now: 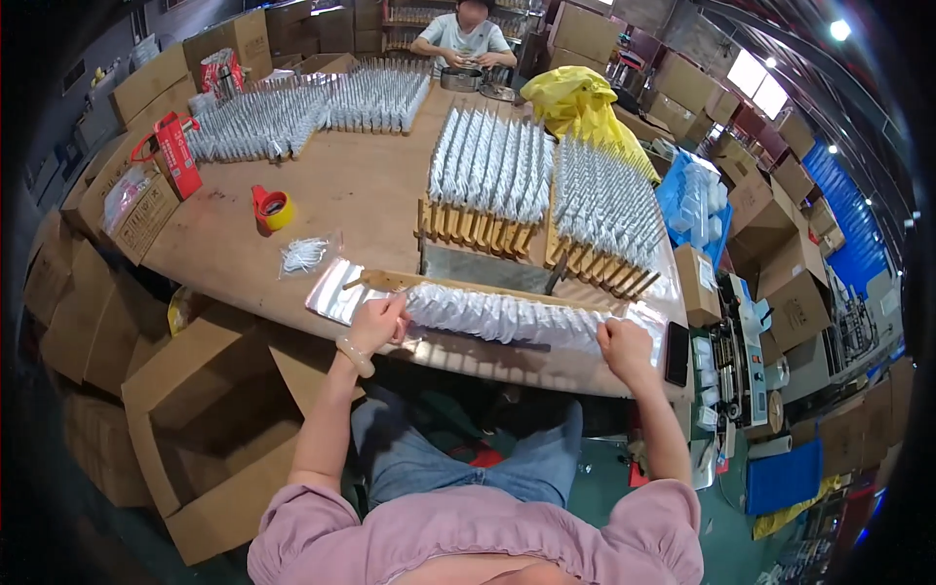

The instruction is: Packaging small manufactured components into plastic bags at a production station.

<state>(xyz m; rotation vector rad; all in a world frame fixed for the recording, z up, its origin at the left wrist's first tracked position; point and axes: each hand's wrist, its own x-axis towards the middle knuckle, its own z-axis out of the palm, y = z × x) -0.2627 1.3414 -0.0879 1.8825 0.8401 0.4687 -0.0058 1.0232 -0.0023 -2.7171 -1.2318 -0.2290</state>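
Observation:
Along the table's near edge lies a long row of white, close-packed bundles (pixel 502 312), set against a wooden strip (pixel 458 285). My left hand (pixel 378 324), with a pale bangle at the wrist, is closed at the row's left end. At the right end my right hand (pixel 624 345) is closed in a fist. Both hands touch or nearly touch the row; what their fingers pinch is hidden. Clear plastic film (pixel 336 292) lies beside the left hand. Just beyond are wooden racks of upright pins with white strands (pixel 492 166) and a second such block (pixel 606 210).
A yellow tape roll in a red dispenser (pixel 274 210) and a bag of white pieces (pixel 305 255) lie at left. A black phone (pixel 677 354) is at the right edge. An open carton (pixel 214 419) stands lower left. Across the table sits another person (pixel 466 44).

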